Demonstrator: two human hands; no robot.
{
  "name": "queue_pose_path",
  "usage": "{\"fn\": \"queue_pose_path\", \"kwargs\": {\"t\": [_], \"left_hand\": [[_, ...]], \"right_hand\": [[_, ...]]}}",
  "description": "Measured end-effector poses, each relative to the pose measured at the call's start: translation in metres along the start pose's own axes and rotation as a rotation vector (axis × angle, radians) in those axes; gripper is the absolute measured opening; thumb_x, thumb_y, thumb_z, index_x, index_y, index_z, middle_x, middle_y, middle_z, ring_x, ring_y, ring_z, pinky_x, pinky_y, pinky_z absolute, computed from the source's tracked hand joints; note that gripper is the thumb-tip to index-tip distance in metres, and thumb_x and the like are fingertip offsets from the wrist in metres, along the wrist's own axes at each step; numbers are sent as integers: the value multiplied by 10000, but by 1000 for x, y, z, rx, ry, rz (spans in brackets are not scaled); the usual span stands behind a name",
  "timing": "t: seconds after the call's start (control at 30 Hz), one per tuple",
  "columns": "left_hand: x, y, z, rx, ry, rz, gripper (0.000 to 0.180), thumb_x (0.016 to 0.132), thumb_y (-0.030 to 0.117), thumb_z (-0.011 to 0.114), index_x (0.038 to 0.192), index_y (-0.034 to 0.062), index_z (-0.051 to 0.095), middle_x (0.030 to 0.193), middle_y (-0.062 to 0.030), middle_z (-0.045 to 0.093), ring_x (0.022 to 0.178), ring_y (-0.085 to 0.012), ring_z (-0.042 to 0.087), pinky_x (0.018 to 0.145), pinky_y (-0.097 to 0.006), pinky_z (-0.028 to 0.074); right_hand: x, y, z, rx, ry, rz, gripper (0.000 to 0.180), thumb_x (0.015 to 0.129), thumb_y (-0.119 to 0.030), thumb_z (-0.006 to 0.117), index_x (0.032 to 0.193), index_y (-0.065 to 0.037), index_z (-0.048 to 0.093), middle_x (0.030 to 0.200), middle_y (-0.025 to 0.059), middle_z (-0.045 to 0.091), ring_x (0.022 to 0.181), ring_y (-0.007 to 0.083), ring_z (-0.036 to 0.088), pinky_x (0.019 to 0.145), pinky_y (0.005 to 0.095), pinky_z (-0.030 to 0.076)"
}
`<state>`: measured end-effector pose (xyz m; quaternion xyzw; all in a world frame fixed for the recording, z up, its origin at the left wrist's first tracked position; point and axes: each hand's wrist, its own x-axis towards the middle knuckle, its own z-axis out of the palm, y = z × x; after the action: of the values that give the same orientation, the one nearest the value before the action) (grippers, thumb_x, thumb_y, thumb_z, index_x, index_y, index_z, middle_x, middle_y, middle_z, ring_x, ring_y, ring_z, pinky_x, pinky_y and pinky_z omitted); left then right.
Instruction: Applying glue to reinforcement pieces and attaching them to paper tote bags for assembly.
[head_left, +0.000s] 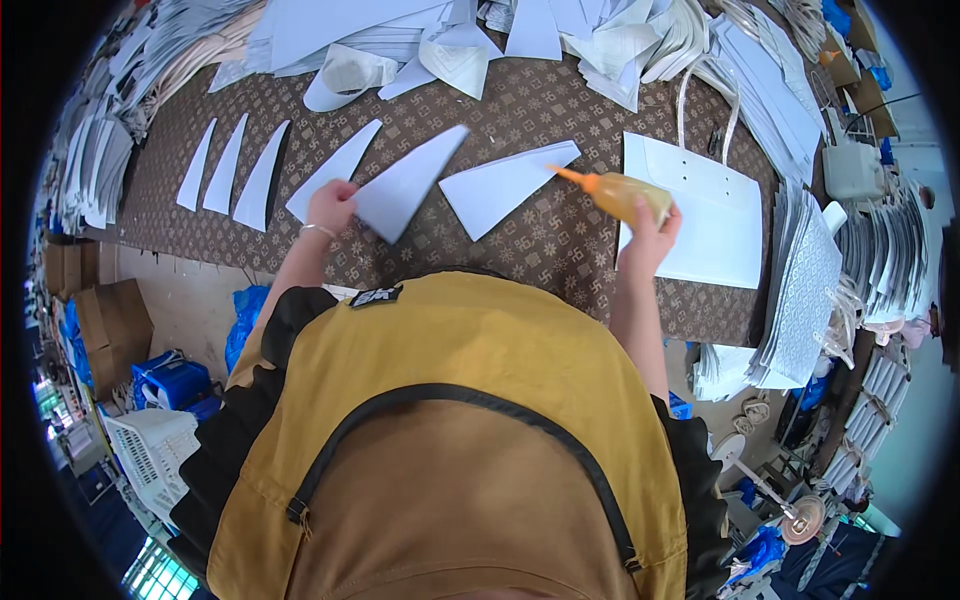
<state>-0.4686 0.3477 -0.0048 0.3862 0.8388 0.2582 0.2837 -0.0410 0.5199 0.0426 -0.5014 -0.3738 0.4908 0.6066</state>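
Note:
My right hand is closed round a squeeze bottle of yellowish glue. Its orange nozzle points left, over the right end of a flat white paper piece. On the left, my left hand pinches the edge of a larger curved white paper piece, slightly blurred and tilted. Partly under that hand lies a narrower curved piece. Further left, several slim curved pieces lie in a row. A white paper bag with rope handles lies flat beside the right hand.
A brown patterned cloth covers the table. Stacks of white paper sheets line its far side, with another tall stack at the right edge. Cardboard boxes and a white plastic basket stand below on the left.

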Motion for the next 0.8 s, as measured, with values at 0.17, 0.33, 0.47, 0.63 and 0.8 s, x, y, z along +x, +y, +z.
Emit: {"fn": "queue_pose_path", "kwargs": {"t": [0.17, 0.33, 0.47, 0.63, 0.8], "left_hand": [[-23, 19, -1, 493, 223, 177, 229, 728, 145, 627, 946, 75, 622, 993, -154, 572, 918, -307, 567, 797, -376, 471], [-31, 117, 54, 230, -7, 405, 298, 771, 207, 630, 1029, 65, 587, 1020, -142, 556, 948, -320, 552, 811, -391, 462], [-21, 122, 81, 421, -112, 509, 338, 772, 221, 628, 1060, 52, 575, 1022, -142, 561, 925, -319, 563, 809, -391, 467], [-18, 129, 82, 440, -197, 478, 350, 767, 230, 631, 1066, 56, 575, 1024, -144, 563, 919, -325, 567, 814, -394, 467], [-21, 137, 81, 437, -184, 413, 339, 764, 209, 632, 1062, 57, 576, 1025, -145, 567, 928, -327, 567, 815, -396, 467]], "right_hand": [[29, -4, -5, -92, 62, -78, 530, 760, -61, 693, 1181, -1, 378, 1078, 130, 512, 987, 210, 540, 839, 342, 500], [34, 2, 3, -187, 74, -146, 521, 760, -59, 697, 1177, 0, 390, 1086, 128, 512, 989, 208, 537, 852, 327, 475], [18, 2, 10, -320, 38, -166, 552, 723, -85, 735, 1168, 2, 420, 1083, 124, 520, 989, 201, 529, 861, 315, 452], [-41, 17, 33, -474, -234, -298, 610, 670, -147, 776, 1162, 3, 449, 1061, 113, 536, 990, 197, 525, 853, 321, 445], [-57, 15, 45, -431, -345, -256, 619, 667, -158, 782, 1163, 6, 449, 1062, 120, 537, 986, 197, 522, 856, 324, 442]]}}
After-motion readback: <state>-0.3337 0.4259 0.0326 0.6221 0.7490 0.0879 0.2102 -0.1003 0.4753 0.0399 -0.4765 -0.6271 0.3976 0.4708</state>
